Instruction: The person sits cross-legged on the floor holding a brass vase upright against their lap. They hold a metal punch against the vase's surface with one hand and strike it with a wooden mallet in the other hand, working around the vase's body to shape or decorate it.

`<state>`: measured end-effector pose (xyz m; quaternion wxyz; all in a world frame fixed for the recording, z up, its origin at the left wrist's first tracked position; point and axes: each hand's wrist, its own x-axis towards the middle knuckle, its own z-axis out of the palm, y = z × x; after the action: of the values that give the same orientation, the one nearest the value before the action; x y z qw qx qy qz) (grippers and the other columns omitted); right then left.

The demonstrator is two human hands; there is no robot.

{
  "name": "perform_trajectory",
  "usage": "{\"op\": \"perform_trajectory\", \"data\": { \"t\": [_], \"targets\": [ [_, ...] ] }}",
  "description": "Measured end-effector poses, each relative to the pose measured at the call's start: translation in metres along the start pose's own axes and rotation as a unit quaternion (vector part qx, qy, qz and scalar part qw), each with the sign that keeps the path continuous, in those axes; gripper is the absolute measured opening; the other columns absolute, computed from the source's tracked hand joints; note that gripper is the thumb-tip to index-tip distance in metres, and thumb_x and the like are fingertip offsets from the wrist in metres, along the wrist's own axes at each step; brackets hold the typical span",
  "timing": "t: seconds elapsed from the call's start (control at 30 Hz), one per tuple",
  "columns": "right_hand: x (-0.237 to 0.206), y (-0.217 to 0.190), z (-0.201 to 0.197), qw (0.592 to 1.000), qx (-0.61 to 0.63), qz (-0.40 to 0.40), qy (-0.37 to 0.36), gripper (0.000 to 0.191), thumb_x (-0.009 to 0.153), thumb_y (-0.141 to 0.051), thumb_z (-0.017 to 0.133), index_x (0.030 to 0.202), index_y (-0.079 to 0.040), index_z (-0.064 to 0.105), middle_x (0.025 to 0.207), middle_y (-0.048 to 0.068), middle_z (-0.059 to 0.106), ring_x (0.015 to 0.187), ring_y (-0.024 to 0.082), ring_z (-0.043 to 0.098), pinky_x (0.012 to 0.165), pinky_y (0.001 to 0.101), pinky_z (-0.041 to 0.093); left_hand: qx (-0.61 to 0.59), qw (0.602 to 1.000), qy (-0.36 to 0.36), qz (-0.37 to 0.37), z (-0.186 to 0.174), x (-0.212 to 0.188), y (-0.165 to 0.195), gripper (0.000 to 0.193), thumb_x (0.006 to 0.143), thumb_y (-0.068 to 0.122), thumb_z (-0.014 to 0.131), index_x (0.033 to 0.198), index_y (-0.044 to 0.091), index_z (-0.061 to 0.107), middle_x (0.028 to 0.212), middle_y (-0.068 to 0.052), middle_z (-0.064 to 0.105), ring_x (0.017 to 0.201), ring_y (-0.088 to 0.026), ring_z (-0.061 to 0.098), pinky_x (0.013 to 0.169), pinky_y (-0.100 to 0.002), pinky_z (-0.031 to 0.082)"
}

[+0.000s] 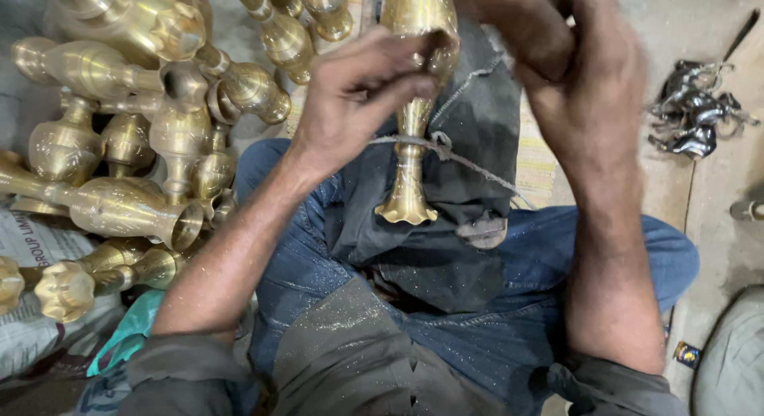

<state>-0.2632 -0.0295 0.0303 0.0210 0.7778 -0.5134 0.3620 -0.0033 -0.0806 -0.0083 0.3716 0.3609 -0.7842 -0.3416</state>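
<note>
Lying under both hands' fingertips [414,85], a brass vase [414,145].

From my remote view, a heap of brass vases [151,121] fills the frame from nine to eleven o'clock, lying crisscross and touching one another. Under them, at eight o'clock, lies printed paper [28,249], with a teal cloth [131,324] just beside it. At two o'clock a cluster of shiny silver metal pieces [692,117] rests on the dusty floor [716,225]. A small dark tin [687,354] sits at four o'clock.
</note>
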Motion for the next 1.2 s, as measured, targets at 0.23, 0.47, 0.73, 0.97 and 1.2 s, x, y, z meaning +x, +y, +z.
{"op": "perform_trajectory", "data": {
  "t": [0.23,0.47,0.73,0.97,1.2],
  "targets": [
    [0.043,0.033,0.055,0.904,0.29,0.215,-0.229,0.116,0.078,-0.028,0.095,0.168,-0.014,0.023,0.145,0.016,0.064,0.078,0.023,0.069,0.057,0.033,0.057,-0.164,0.982,0.093,0.027,-0.005,-0.012,-0.001,0.034,0.11,0.013,0.072,0.142,0.011,0.062,0.105,-0.008,0.079,0.089,-0.015,0.081,0.074,-0.026,0.072],
    [0.022,0.038,0.062,0.875,0.382,0.22,-0.203,0.098,0.088,-0.023,0.084,0.166,-0.014,0.025,0.152,0.014,0.057,0.085,0.021,0.072,0.06,0.0319,0.062,0.031,0.987,0.005,0.159,0.003,-0.001,0.002,0.042,0.101,0.02,0.079,0.139,0.01,0.064,0.11,-0.009,0.076,0.093,-0.017,0.077,0.08,-0.027,0.067],
    [-0.008,0.034,0.012,0.999,0.04,0.03,0.01,0.047,0.098,-0.008,0.085,0.135,-0.002,0.057,0.115,0.019,0.072,0.103,0.029,0.073,0.092,0.0398,0.06,0.03,0.989,-0.01,0.142,0.004,0.002,0.014,0.039,0.102,0.019,0.079,0.137,0.01,0.066,0.116,-0.007,0.076,0.098,-0.015,0.078,0.082,-0.027,0.068],
    [-0.007,0.015,-0.018,0.996,0.019,0.016,0.08,0.031,0.101,0.006,0.073,0.129,0.001,0.063,0.108,0.017,0.072,0.1,0.027,0.074,0.087,0.0391,0.058,0.063,0.985,-0.022,0.158,0.0,0.004,0.021,0.04,0.102,0.017,0.079,0.138,0.005,0.065,0.111,-0.007,0.075,0.096,-0.018,0.077,0.082,-0.03,0.065],
    [-0.006,0.005,-0.023,0.996,-0.078,0.021,0.043,0.024,0.099,-0.007,0.085,0.103,-0.002,0.062,0.088,0.013,0.065,0.078,0.03,0.065,0.069,0.0407,0.049,0.038,0.99,-0.026,0.134,-0.001,0.002,0.024,0.039,0.103,0.015,0.079,0.138,0.005,0.065,0.116,-0.009,0.075,0.101,-0.019,0.078,0.085,-0.031,0.067]
  ]
}}
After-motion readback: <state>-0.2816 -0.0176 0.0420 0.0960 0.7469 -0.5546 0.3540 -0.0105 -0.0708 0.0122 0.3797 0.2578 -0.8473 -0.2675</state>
